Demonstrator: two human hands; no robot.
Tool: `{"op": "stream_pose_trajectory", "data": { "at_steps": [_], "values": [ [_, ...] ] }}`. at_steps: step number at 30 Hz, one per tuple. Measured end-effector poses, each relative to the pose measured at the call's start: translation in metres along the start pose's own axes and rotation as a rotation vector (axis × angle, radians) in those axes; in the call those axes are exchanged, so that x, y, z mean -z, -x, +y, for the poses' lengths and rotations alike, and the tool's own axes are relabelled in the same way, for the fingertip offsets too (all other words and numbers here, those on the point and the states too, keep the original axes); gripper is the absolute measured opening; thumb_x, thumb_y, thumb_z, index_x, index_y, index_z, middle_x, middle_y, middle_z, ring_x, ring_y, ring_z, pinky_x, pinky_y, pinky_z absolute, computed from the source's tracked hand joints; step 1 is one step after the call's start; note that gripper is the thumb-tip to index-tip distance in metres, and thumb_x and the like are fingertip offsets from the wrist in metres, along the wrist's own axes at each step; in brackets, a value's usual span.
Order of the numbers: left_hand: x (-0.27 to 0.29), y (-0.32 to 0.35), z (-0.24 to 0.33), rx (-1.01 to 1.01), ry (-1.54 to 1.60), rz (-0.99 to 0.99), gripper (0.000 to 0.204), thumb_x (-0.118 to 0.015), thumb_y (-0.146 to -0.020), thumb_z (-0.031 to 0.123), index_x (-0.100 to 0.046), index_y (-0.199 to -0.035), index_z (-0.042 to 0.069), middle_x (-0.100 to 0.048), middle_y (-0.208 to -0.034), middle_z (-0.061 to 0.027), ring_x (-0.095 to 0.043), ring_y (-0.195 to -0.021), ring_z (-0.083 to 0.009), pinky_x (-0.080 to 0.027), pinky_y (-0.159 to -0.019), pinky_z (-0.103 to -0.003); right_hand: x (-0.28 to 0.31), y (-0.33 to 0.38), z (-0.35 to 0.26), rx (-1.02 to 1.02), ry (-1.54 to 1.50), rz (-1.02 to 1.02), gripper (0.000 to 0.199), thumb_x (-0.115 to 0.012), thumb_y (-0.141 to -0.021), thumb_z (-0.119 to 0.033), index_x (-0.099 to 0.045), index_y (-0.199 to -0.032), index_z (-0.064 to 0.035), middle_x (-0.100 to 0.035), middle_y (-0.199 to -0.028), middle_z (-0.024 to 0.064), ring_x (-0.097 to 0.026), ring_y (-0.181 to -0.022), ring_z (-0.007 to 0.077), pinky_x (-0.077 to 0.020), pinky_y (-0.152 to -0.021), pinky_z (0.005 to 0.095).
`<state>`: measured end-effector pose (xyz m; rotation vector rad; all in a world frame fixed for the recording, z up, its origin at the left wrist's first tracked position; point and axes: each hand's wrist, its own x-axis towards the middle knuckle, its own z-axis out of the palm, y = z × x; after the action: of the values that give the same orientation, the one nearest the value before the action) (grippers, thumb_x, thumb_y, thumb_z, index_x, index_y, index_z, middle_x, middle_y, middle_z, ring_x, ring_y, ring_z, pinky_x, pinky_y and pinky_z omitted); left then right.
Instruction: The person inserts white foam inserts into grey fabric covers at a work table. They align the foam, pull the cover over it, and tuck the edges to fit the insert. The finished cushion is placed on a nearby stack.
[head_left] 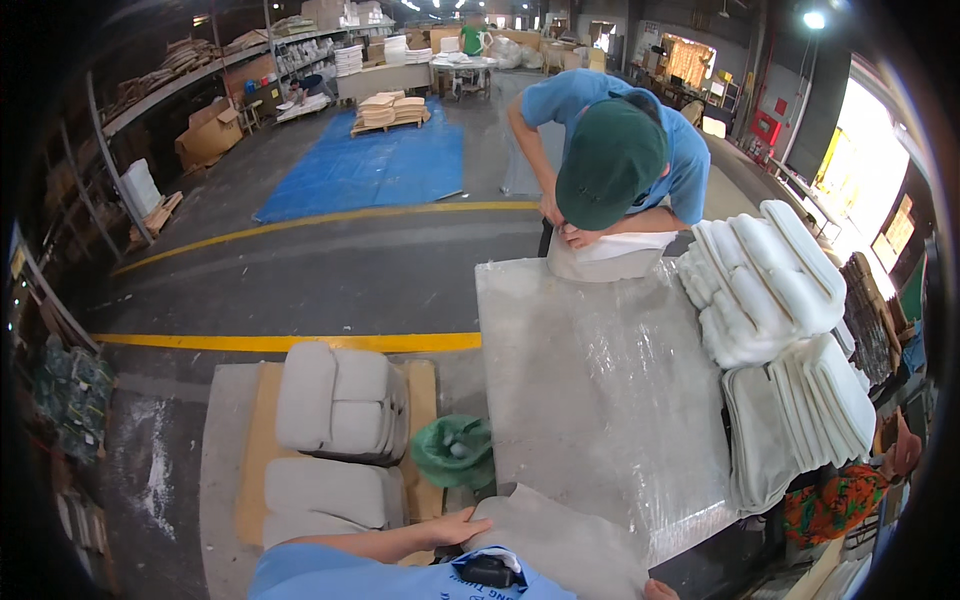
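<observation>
A grey, felt-like fabric piece (560,540) lies at the near edge of the plastic-covered table (600,390), close against my body. My left hand (462,526) is closed on its left edge, thumb on top. At the lower rim of the picture only a bit of my right hand (658,590) shows, gripping the piece's right edge. Across the table a co-worker in a green cap (612,165) bends over another pale fabric piece (610,258), both hands on it.
Stacked white pieces (765,285) and grey pieces (795,420) line the table's right side. Left of me, folded grey stacks (340,400) sit on a pallet, beside a bin with a green bag (452,452). A blue sheet (370,170) covers floor farther off.
</observation>
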<state>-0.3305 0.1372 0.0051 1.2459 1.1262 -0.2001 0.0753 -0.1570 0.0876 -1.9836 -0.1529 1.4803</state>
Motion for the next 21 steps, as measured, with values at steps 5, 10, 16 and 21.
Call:
{"op": "stream_pose_trajectory", "data": {
  "at_steps": [5, 10, 16, 21],
  "values": [
    [-0.007, -0.029, 0.023, 0.145, -0.048, -0.057, 0.086, -0.051, -0.104, 0.06, -0.033, -0.156, -0.006, -0.063, -0.135, -0.0215, -0.063, -0.122, -0.0275, -0.05, -0.102, -0.04, -0.026, 0.001, -0.027, -0.094, 0.158, 0.025, 0.067, -0.062, -0.104, -0.044, -0.047, -0.153, 0.0003, -0.059, -0.146, 0.0133, -0.058, -0.131, 0.0312, -0.0519, -0.105, 0.0462],
    [0.001, -0.04, 0.063, 0.204, -0.072, -0.139, 0.074, -0.045, -0.107, 0.056, -0.061, -0.135, -0.011, -0.069, -0.125, -0.0246, -0.068, -0.115, -0.0323, -0.053, -0.097, -0.041, -0.012, -0.068, -0.017, -0.014, 0.442, 0.069, 0.068, -0.061, -0.105, -0.044, -0.046, -0.154, 0.0001, -0.058, -0.149, 0.0139, -0.055, -0.135, 0.0325, -0.0472, -0.111, 0.0478],
    [-0.008, -0.077, 0.052, 0.223, -0.232, -0.02, 0.073, -0.034, -0.108, 0.055, -0.06, -0.141, -0.005, -0.052, -0.152, -0.0307, -0.047, -0.145, -0.0436, -0.036, -0.121, -0.046, 0.0, -0.101, -0.027, 0.015, 0.571, 0.101, 0.069, -0.062, -0.104, -0.043, -0.045, -0.156, -0.001, -0.053, -0.154, 0.0162, -0.048, -0.142, 0.0346, -0.0372, -0.12, 0.0508],
    [-0.008, -0.09, 0.058, 0.397, -0.336, -0.013, 0.077, -0.034, -0.108, 0.056, -0.06, -0.139, -0.009, -0.055, -0.148, -0.0315, -0.05, -0.142, -0.044, -0.039, -0.119, -0.048, -0.016, -0.091, -0.064, -0.023, 0.586, 0.092, 0.073, -0.064, -0.102, -0.045, -0.044, -0.157, -0.0006, -0.051, -0.157, 0.0172, -0.046, -0.144, 0.0348, -0.0339, -0.122, 0.0509]
  ]
}}
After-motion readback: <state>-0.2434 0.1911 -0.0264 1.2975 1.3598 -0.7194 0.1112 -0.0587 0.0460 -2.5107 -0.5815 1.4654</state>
